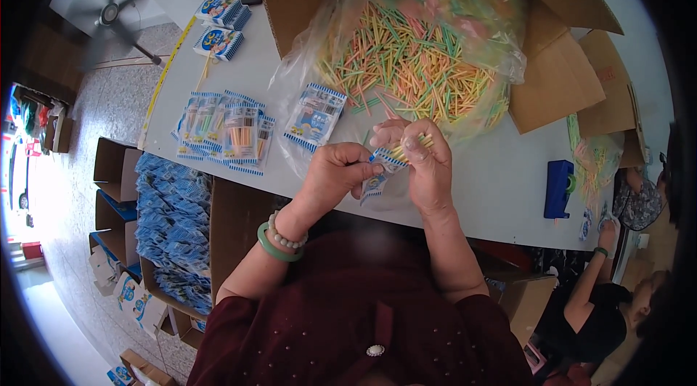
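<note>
My left hand [337,172] pinches the edge of a small blue-and-white plastic packet [375,184] in front of my chest. Beside it, my right hand [427,161] is closed around a few thin pastel sticks [416,145], their ends at the packet's mouth. Past my hands lies a big heap of pink, green and yellow sticks [414,52] in a clear plastic bag [299,66]. A flat blue packet [316,116] rests left of the heap. Farther left, filled packets [239,130] overlap in a pile, with sticks showing through their clear fronts.
Stacks of empty-looking packets [220,42] stand at the table's far left. Below the left edge is a carton [212,241] full of blue packets. A blue tape dispenser [558,190] sits at right, near another person [599,299]. A fan [110,14] stands at far left.
</note>
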The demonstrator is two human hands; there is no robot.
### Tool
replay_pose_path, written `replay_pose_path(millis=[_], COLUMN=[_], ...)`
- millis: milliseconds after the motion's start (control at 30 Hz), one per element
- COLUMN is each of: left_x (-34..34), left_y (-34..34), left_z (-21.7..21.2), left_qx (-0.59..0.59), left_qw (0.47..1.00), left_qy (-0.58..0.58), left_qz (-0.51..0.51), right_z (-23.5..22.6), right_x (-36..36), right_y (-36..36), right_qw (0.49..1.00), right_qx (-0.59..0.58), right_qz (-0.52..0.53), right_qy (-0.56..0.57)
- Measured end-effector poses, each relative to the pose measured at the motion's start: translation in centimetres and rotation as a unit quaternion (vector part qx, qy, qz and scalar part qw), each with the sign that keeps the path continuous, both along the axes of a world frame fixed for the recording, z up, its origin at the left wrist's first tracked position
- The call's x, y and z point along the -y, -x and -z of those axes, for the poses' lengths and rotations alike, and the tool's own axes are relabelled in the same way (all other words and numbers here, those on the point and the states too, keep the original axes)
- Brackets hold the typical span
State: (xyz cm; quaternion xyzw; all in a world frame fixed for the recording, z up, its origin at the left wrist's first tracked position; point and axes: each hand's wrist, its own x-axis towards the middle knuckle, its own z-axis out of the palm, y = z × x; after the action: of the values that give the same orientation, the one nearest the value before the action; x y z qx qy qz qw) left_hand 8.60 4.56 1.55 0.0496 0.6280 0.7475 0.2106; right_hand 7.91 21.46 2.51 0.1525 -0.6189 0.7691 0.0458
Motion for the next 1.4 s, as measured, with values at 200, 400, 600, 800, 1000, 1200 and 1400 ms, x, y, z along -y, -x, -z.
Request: replay_pose_path(millis=[200,400,600,800,1000,1200,1400], left_x=[-0.5,-0.8,-0.7,-1.6,-1.8,-1.1,-0.6], left_y=[-0.4,-0.6,-0.6,1.5,2.2,2.5,2.4], left_z=[0.4,0.3,0.8,1.3,2.1,2.0,1.8], left_qx=[-0.047,-0.056,-0.105,-0.316,-0.133,-0.089,-0.092], left_qw=[0.998,0.996,0.987,0.931,0.984,0.985,0.986], left_qy=[0.007,-0.016,0.075,0.113,-0.054,-0.122,-0.120], left_qz=[-0.029,-0.065,-0.095,-0.142,-0.110,-0.078,-0.064], right_z=[-0.5,-0.5,-0.9,-2.5,-2.1,-1.7,0.1], right_x=[0.4,0.2,0.2,0.6,-1.0,-2.5,-1.9], right_y=[-0.2,-0.1,0.2,1.0,2.2,1.9,1.2], right_qw=[0.999,0.997,0.994,0.993,0.974,0.988,0.981], right_qx=[0.002,-0.020,0.079,0.107,0.131,0.128,0.168], right_qz=[-0.030,-0.009,-0.036,-0.019,-0.088,-0.075,-0.013], right_qy=[-0.034,-0.076,-0.067,-0.054,-0.162,-0.045,-0.098])
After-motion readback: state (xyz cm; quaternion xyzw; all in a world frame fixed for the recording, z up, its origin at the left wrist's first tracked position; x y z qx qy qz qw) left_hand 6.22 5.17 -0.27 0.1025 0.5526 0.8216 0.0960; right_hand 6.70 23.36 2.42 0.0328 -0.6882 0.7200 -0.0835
